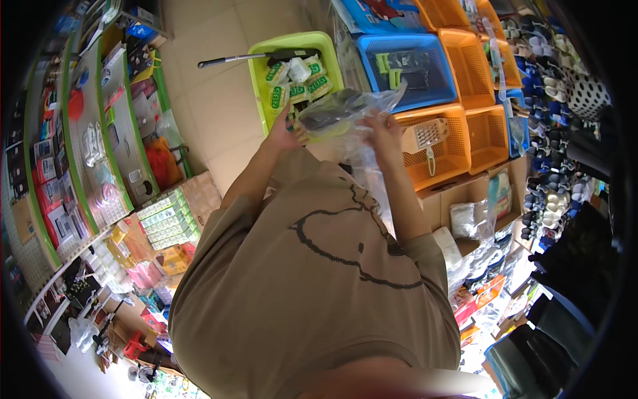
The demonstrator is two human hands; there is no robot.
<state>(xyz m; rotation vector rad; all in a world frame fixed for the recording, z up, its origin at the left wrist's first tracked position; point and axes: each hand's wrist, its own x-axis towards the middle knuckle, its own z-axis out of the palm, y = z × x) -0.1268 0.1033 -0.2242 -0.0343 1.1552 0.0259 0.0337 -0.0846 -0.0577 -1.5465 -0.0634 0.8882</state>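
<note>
A clear plastic bag (351, 106) with a dark, long item inside stretches between my two hands, over the near edge of a lime-green basket (255, 74). My right hand (383, 135) pinches the bag's right side. At the bag's left end, my left hand (286, 135) is closed on it, its fingers partly hidden. Several white packets with green print (319, 85) lie in the green basket. Across its far side rests a long dark item with a silver handle (229, 61), which sticks out to the left.
Right of the bag stand a blue basket (362, 50) with light-green items and several orange baskets (470, 63). A beige grater (425, 135) lies in the nearest one. Shelves with green edges (109, 100) line the left. Shoes (551, 86) hang at the far right.
</note>
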